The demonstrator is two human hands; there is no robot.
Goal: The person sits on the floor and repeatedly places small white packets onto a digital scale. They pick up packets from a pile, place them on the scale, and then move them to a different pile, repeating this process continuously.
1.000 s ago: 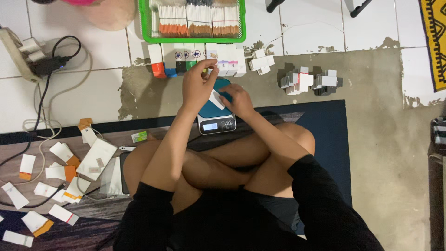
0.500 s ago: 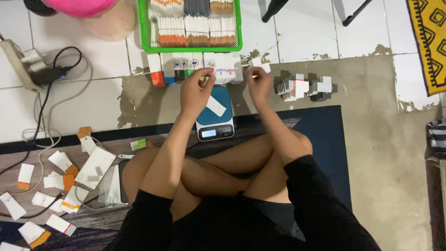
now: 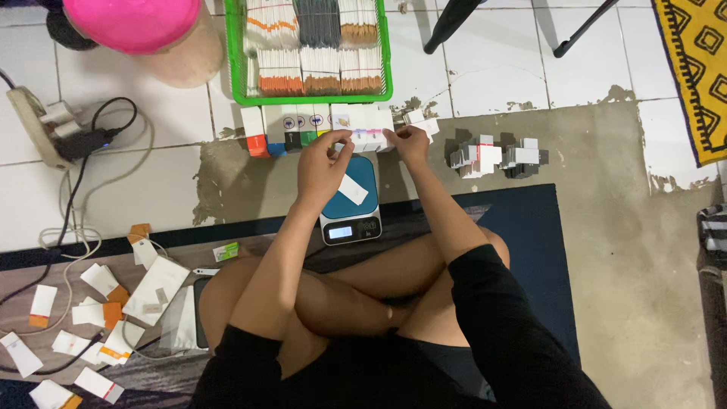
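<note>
Reaching past the scale [image 3: 350, 203], the left hand [image 3: 321, 160] and right hand [image 3: 410, 141] each pinch an end of a small white packet [image 3: 369, 133] at the box row [image 3: 318, 125]; next comes a gentle pull free, I'd judge (another slip rests on the pan). Cracked tile floor [image 3: 113, 182], dark mat [image 3: 530, 250].

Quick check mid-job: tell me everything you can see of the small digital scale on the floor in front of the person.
The scale is a small, flat unit with a teal square weighing platform and a pale grey front strip that carries a lit display and buttons. It looks like plastic. It lies level on the bare concrete floor, its front edge at the dark blue mat, just ahead of the crossed legs. One small white packet lies tilted on the platform. The left hand hovers over its left edge; the right hand is beyond it.
</note>
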